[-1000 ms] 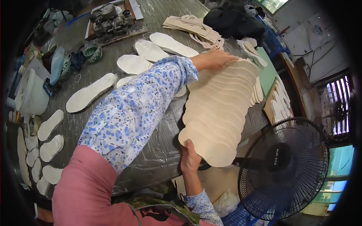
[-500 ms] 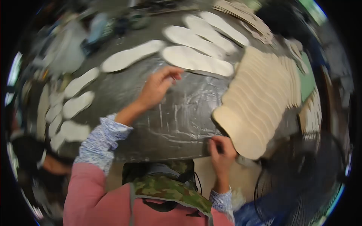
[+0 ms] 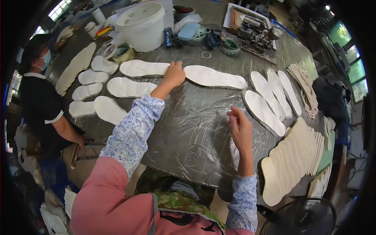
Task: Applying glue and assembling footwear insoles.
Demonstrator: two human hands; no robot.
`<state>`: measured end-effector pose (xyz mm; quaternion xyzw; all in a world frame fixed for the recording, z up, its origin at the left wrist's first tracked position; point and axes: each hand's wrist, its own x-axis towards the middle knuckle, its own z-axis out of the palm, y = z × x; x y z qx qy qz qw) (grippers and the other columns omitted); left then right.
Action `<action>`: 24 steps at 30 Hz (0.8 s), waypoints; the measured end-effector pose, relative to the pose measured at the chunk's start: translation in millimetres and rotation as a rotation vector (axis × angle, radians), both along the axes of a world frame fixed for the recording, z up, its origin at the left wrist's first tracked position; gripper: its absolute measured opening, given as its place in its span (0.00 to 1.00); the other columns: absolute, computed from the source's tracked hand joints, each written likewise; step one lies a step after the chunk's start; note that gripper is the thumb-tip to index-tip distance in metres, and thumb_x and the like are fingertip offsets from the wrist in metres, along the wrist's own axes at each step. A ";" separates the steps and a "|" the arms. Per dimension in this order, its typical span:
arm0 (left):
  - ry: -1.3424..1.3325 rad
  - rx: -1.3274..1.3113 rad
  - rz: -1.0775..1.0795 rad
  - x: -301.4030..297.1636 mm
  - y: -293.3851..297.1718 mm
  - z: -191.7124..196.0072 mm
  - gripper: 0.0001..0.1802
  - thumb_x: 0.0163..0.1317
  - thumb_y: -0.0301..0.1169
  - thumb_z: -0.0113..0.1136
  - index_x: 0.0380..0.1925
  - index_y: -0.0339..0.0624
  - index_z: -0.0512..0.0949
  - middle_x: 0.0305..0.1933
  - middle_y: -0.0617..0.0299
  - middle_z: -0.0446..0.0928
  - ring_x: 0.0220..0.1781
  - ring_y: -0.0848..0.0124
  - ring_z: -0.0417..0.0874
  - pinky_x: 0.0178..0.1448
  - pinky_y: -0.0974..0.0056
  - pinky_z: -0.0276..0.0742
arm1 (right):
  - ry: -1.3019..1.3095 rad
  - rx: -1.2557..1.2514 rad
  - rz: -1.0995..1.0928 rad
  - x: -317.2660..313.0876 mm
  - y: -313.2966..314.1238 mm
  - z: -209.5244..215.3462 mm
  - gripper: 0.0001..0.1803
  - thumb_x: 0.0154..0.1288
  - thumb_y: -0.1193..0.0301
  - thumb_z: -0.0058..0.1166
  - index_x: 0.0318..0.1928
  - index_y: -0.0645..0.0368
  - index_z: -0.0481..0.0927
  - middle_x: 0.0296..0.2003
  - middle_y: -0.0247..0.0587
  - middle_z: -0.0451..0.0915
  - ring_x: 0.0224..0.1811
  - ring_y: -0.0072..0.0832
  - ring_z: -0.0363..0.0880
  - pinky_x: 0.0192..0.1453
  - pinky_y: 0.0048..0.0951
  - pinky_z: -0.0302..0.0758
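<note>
White insoles lie spread over the grey, plastic-covered worktop (image 3: pixel 184 133), on the person's side of the white bucket (image 3: pixel 140 33). The left hand (image 3: pixel 173 76) is in front of the bucket and a little right of it, its fingers bunched at the right end of the nearest white insole (image 3: pixel 143 68); I cannot tell whether they pinch it. The long white insole (image 3: pixel 215 77) lies just beyond that hand, to the right of the bucket. The right hand (image 3: pixel 240 127) hangs farther right and nearer the person, empty, its fingers loosely bent and parted. Well to the bucket's right, nearest the person, overlapping beige insoles (image 3: pixel 288 152) form a fanned row. A metal device (image 3: pixel 256 31) stands directly right of the bucket; a co-worker (image 3: pixel 41 103) in black stands to its left.
</note>
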<state>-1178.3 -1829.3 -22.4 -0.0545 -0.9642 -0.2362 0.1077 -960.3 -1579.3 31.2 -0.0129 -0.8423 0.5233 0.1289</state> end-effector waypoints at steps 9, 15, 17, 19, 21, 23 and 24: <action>-0.437 0.460 -0.111 -3.4 4.8 28.5 0.15 0.56 0.23 0.50 0.45 0.33 0.72 0.33 0.55 0.79 0.31 0.74 0.80 0.34 0.69 0.76 | -0.014 0.025 -0.151 -31.3 22.2 -13.8 0.14 0.61 0.76 0.55 0.48 0.65 0.78 0.39 0.45 0.82 0.30 0.26 0.80 0.38 0.25 0.76; -0.615 0.753 -0.238 107.0 -48.8 69.6 0.16 0.58 0.21 0.49 0.48 0.34 0.67 0.31 0.59 0.75 0.30 0.74 0.77 0.34 0.68 0.75 | -0.024 0.072 -0.214 -83.5 56.1 -13.2 0.18 0.58 0.70 0.56 0.48 0.64 0.79 0.44 0.52 0.82 0.42 0.38 0.84 0.46 0.32 0.77; -0.631 0.796 -0.190 151.4 -74.5 70.4 0.17 0.58 0.21 0.49 0.48 0.34 0.66 0.31 0.60 0.75 0.32 0.74 0.77 0.36 0.69 0.75 | -0.041 0.182 -0.103 -89.4 44.9 -16.0 0.20 0.57 0.66 0.56 0.47 0.65 0.79 0.43 0.55 0.82 0.42 0.42 0.84 0.48 0.35 0.77; -0.642 0.815 -0.137 184.7 -93.5 68.5 0.16 0.58 0.21 0.49 0.48 0.35 0.67 0.32 0.60 0.74 0.32 0.74 0.77 0.37 0.69 0.75 | -0.116 0.209 -0.042 -79.4 28.6 -20.1 0.21 0.56 0.63 0.56 0.47 0.66 0.80 0.41 0.56 0.82 0.42 0.44 0.83 0.49 0.37 0.76; -0.666 0.831 -0.063 211.5 -102.3 69.9 0.16 0.58 0.22 0.49 0.48 0.35 0.67 0.33 0.60 0.74 0.33 0.74 0.77 0.37 0.69 0.75 | -0.211 0.242 0.039 -62.9 20.3 -27.9 0.22 0.56 0.63 0.55 0.47 0.67 0.80 0.41 0.56 0.82 0.42 0.45 0.83 0.49 0.37 0.76; -0.668 0.845 -0.063 229.0 -112.7 65.4 0.15 0.59 0.22 0.49 0.48 0.35 0.67 0.34 0.61 0.74 0.33 0.74 0.77 0.38 0.69 0.75 | -0.238 0.205 0.057 -42.4 8.9 -25.8 0.21 0.55 0.66 0.57 0.47 0.68 0.79 0.38 0.54 0.83 0.40 0.41 0.84 0.46 0.34 0.77; -0.674 0.861 -0.067 235.6 -115.1 63.7 0.15 0.59 0.22 0.49 0.48 0.36 0.67 0.34 0.61 0.74 0.34 0.74 0.77 0.39 0.70 0.75 | -0.329 0.056 0.088 -29.9 4.7 -22.8 0.21 0.54 0.68 0.58 0.47 0.68 0.79 0.36 0.52 0.83 0.38 0.37 0.84 0.44 0.32 0.78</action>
